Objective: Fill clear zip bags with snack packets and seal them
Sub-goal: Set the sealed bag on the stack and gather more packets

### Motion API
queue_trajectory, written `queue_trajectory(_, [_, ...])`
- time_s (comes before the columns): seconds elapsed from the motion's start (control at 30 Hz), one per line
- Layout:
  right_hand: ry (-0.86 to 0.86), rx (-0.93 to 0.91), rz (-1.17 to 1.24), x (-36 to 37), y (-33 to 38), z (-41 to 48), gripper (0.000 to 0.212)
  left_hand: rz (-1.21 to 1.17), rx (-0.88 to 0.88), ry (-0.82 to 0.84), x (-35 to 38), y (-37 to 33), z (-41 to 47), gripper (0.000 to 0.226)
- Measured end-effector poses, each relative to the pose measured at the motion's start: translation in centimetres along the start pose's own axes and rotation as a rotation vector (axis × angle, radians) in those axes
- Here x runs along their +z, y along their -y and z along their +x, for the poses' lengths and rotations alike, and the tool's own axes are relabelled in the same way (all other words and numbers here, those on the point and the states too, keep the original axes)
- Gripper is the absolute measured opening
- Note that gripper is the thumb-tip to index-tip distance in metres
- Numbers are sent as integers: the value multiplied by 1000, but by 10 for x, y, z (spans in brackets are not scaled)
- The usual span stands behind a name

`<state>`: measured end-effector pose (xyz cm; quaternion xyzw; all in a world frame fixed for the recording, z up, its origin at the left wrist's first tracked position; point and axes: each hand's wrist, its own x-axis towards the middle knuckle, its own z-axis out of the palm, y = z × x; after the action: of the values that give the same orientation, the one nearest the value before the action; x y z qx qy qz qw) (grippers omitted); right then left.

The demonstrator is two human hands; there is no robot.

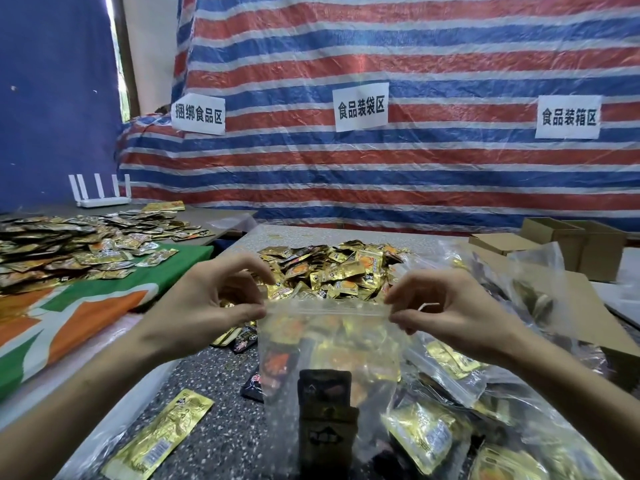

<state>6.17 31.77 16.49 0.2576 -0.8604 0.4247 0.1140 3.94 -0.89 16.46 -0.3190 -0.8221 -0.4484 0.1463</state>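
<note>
In the centre of the frame, the clear zip bag hung upright above the speckled table. Gold and dark snack packets were visible through its plastic. The left hand pinched the bag's top left corner between thumb and fingers, and the right hand pinched the top right corner in the same way, so the zip strip was stretched straight between them. It was not possible to tell whether the strip was already pressed closed.

Just behind the bag lay a pile of loose snack packets. At the lower right, several filled bags lay overlapping each other. One single gold packet lay on the table at the lower left.

At the left, a second heap of packets rested partly on a green and orange cloth, with a white router behind it. Cardboard boxes stood at the right edge. A striped tarp with three paper signs covered the background.
</note>
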Motion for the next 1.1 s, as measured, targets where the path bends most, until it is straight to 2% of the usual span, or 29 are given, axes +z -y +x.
queue_trajectory(0.17, [-40,6,-3,3,-1,1,15,-32,26,-21,5,2,-2,31])
queue_trajectory(0.43, [-73,19,-4,4,7,-4,29,-122,34,-77,10,-5,-8,32])
queue_trajectory(0.6, [15,41,-270,3,25,-9,38,-108,77,-187,19,-9,-13,30])
queue_trajectory(0.67, [57,-6,-445,13,39,-4,54,-132,99,-196,23,-11,-13,31])
queue_trajectory(0.73, [87,-69,-498,28,52,6,66,-141,127,-196,28,-14,-12,33])
queue_trajectory(0.83, [112,-170,-500,56,65,23,51,-163,159,-173,35,-16,-13,36])
queue_trajectory(0.97, [142,-203,-362,71,71,38,21,-203,167,-177,36,-12,-14,34])
queue_trajectory(1.1, [148,-203,-324,73,67,41,12,-229,168,-189,33,-7,-19,36])
